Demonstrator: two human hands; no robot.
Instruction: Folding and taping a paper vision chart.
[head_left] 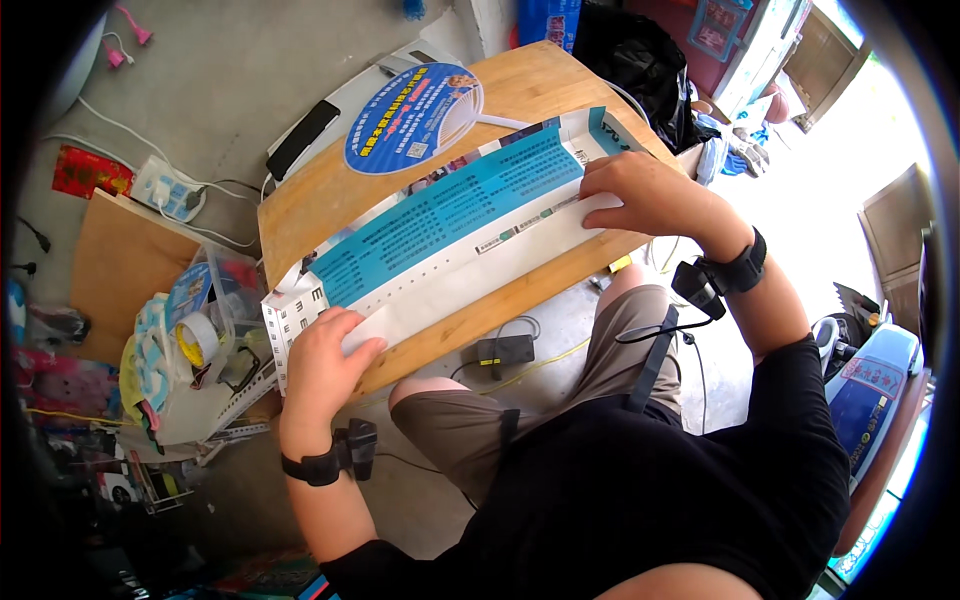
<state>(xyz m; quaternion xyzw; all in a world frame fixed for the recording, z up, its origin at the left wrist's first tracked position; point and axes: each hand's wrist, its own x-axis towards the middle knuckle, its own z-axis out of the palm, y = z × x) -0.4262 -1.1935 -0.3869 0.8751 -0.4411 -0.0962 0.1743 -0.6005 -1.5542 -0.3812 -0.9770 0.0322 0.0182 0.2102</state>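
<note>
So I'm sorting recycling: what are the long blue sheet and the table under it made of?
Sheet: looks like thin printed card, matte white inside, with crisp fold lines and flaps. Table: apparently wood, light with visible grain, smooth finish.

Flat printed carton blank on a wooden table

The long cardboard sheet (450, 225), blue-printed on one half and plain white on the other, lies unfolded diagonally across the wooden table (330, 190), its white flap creased along the near edge, ends pinned down.
</note>
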